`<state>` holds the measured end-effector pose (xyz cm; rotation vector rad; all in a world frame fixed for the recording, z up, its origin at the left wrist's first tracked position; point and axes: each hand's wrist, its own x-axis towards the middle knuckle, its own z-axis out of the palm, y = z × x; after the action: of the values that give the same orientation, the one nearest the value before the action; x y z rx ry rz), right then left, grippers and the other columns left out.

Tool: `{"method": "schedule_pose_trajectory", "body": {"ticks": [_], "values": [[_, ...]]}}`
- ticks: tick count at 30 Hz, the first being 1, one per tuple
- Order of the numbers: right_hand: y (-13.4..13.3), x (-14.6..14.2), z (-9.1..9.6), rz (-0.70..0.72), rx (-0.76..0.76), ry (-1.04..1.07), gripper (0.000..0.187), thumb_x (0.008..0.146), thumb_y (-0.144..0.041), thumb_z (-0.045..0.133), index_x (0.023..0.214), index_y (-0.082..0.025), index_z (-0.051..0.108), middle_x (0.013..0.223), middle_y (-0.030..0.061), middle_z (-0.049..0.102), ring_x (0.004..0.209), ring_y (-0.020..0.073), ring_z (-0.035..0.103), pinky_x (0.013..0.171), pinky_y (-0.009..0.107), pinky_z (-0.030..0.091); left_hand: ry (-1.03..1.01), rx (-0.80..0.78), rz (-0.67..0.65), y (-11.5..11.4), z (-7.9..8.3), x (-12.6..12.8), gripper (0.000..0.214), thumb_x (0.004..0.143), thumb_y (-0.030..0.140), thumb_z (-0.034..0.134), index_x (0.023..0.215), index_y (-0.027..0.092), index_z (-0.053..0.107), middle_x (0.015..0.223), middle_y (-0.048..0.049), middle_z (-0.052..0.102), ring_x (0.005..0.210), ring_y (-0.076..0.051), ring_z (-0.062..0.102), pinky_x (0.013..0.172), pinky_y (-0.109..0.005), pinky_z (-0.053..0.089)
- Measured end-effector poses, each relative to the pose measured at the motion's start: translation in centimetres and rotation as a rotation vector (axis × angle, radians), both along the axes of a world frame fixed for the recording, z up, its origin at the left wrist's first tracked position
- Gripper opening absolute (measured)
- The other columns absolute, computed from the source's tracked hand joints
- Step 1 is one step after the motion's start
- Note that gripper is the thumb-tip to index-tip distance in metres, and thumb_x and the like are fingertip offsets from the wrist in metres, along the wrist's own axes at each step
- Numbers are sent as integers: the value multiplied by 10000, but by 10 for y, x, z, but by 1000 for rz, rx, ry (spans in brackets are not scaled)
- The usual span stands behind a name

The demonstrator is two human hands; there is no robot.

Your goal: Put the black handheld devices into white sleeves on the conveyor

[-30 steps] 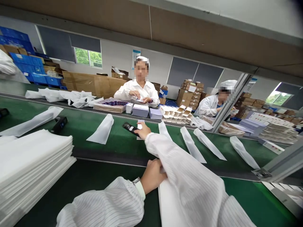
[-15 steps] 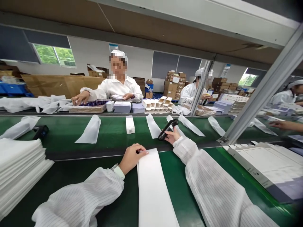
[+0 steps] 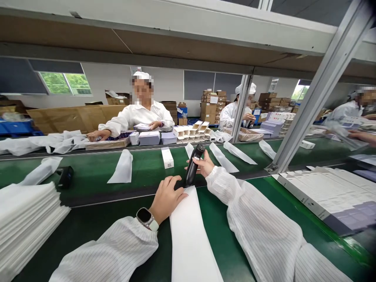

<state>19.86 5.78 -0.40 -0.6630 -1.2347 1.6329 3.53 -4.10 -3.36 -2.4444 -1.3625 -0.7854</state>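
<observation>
The right hand [image 3: 206, 164] is closed around a black device [image 3: 192, 170], a slim dark handheld unit. The fingers wrap the upper half from the right, and the device tilts so that its top leans away over the conveyor belt [image 3: 147, 172]. Its lower end points down at the far edge of a long white pouch [image 3: 190, 235] lying flat on the green bench, and the tip sits right at that edge — whether it touches cannot be told. The left hand [image 3: 167, 197], with a smartwatch [image 3: 144, 216] on its wrist, rests on the pouch's far left corner. Its fingers are bent over the edge, just beside the device's lower end, and it is unclear whether they pinch the material or only press on it. On the belt beyond lie a small white box [image 3: 167, 158], an empty pouch [image 3: 123, 167] and a second dark unit [image 3: 65, 176]. A tall stack of white pouches [image 3: 26, 223] sits at the left and flat printed cartons [image 3: 329, 196] at the right. Across the belt a co-worker [image 3: 138, 115] in white handles small boxes.
</observation>
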Motion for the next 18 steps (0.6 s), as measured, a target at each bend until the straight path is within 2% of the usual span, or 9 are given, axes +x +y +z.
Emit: {"method": "schedule_pose_trajectory", "body": {"ticks": [6, 10, 13, 15, 18], "values": [[-6, -15, -4, 59, 56, -62, 621, 584, -372, 654, 1044, -324, 240, 772, -25, 589, 602, 202, 626, 530, 373, 483, -53, -4, 12, 2, -1, -2, 259, 777, 350, 463, 608, 196, 585, 1050, -87, 490, 1015, -263, 393, 784, -415, 373], [-4, -20, -9, 57, 29, -106, 552, 615, -441, 612, 1043, -290, 298, 670, -30, 581, 541, 189, 608, 509, 353, 472, -176, -30, -6, 3, 6, 0, 284, 740, 387, 511, 543, 186, 545, 1036, -70, 473, 1010, -255, 381, 813, -405, 361], [-5, -25, -14, 47, 105, -79, 454, 601, -448, 627, 950, -247, 417, 654, -35, 562, 561, 155, 592, 572, 326, 470, -333, -42, 34, 6, 20, 5, 268, 725, 380, 533, 535, 191, 537, 1023, -45, 455, 1004, -238, 371, 844, -391, 339], [-8, -28, -14, 87, 159, -79, 394, 593, -470, 627, 855, -205, 498, 692, -14, 569, 623, 142, 585, 638, 307, 459, -467, -52, 85, 9, 33, 9, 266, 717, 385, 540, 531, 195, 536, 1018, -32, 444, 999, -229, 368, 852, -382, 332], [-14, -27, -5, 328, 107, -100, 513, 650, -616, 462, 827, -148, 575, 782, 63, 600, 777, 180, 574, 728, 331, 430, -653, -118, 102, 12, 57, 13, 302, 707, 405, 543, 503, 186, 504, 1037, -12, 443, 1001, -215, 385, 847, -358, 338]]}}
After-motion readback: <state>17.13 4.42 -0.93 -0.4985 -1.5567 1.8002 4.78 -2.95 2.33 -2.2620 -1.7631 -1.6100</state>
